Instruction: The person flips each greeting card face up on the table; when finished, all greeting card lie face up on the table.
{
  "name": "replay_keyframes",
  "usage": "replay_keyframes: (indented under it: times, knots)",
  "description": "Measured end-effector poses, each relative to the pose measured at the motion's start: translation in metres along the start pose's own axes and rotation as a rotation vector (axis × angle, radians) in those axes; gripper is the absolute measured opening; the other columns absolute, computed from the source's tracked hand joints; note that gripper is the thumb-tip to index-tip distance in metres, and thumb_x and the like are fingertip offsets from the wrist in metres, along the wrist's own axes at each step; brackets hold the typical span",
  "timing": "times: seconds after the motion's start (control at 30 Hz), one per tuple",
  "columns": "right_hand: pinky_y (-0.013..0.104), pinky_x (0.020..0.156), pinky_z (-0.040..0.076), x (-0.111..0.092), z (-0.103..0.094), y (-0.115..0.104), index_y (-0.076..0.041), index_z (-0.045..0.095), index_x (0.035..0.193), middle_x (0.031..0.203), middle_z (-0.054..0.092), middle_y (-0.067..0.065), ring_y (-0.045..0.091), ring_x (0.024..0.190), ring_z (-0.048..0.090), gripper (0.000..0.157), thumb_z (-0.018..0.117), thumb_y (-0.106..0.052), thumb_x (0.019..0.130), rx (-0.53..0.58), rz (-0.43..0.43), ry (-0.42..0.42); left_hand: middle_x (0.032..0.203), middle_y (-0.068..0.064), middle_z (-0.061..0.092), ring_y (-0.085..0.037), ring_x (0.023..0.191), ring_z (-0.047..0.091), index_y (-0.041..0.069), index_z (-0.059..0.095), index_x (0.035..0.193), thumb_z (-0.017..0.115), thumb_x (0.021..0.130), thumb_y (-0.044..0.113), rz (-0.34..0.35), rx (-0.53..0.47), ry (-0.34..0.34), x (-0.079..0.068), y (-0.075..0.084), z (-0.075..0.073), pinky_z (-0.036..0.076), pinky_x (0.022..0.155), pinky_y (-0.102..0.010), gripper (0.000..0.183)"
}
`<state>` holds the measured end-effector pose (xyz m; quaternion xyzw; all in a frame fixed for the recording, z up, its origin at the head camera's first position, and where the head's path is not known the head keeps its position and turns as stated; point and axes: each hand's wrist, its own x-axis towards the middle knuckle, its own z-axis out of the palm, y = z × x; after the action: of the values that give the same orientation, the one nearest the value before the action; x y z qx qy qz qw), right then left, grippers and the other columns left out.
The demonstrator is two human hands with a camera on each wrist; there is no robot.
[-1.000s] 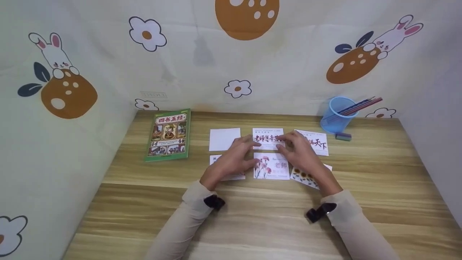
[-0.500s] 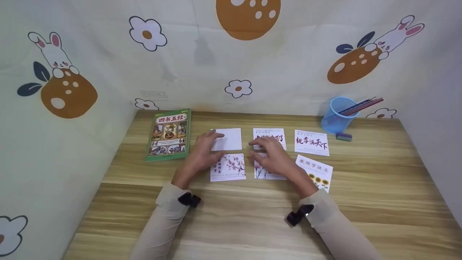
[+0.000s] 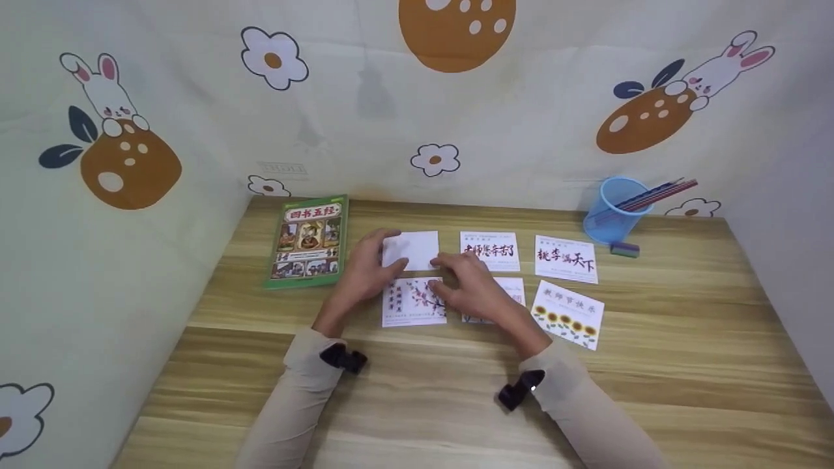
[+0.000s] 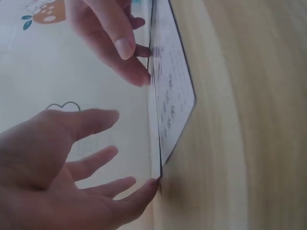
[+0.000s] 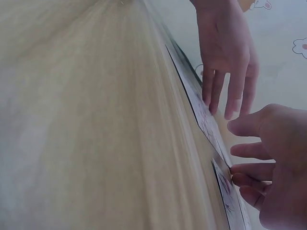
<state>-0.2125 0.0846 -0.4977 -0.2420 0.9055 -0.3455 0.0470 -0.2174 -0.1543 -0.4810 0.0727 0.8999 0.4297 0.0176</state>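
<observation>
Cards lie flat on the wooden table in two rows. My left hand [image 3: 368,267] is at the left edge of a blank white card [image 3: 414,247], thumb and fingers spread. In the left wrist view, its little finger reaches a card's near corner. My right hand [image 3: 472,283] has its fingertips at that blank card's right edge, above the plum-blossom card [image 3: 410,309]. It partly hides the carnation card [image 3: 515,290] and overlaps the middle red-lettered card [image 3: 488,242]. In the right wrist view, the right hand's fingers [image 5: 252,170] are relaxed, right beside the cards.
A right-hand red-lettered card [image 3: 565,260] lies above a slightly turned sunflower card [image 3: 568,319]. At the back left is a green comic-style book [image 3: 307,241]. At the back right stand a blue pencil cup [image 3: 612,218] with pencils and a small striped block [image 3: 625,250].
Both hands have moved left: the left hand to the blank card's left edge, the right hand from the right-hand cards past the middle column. The sunflower card and right red-lettered card are now uncovered.
</observation>
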Motion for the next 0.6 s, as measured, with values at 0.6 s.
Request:
replay_keyframes:
  times: [0.6]
  knots:
    - [0.047, 0.103, 0.059, 0.0021, -0.0068, 0.0086, -0.009, 0.066, 0.146, 0.141, 0.072, 0.013, 0.030, 0.120, 0.068, 0.046, 0.074, -0.017, 0.101, 0.255, -0.005, 0.113, 0.111, -0.009, 0.083, -0.026, 0.109, 0.077, 0.008, 0.082, 0.110, 0.077, 0.096, 0.002, 0.116, -0.090, 0.290, 0.0051, 0.0012, -0.0031, 0.062, 0.102, -0.042, 0.016]
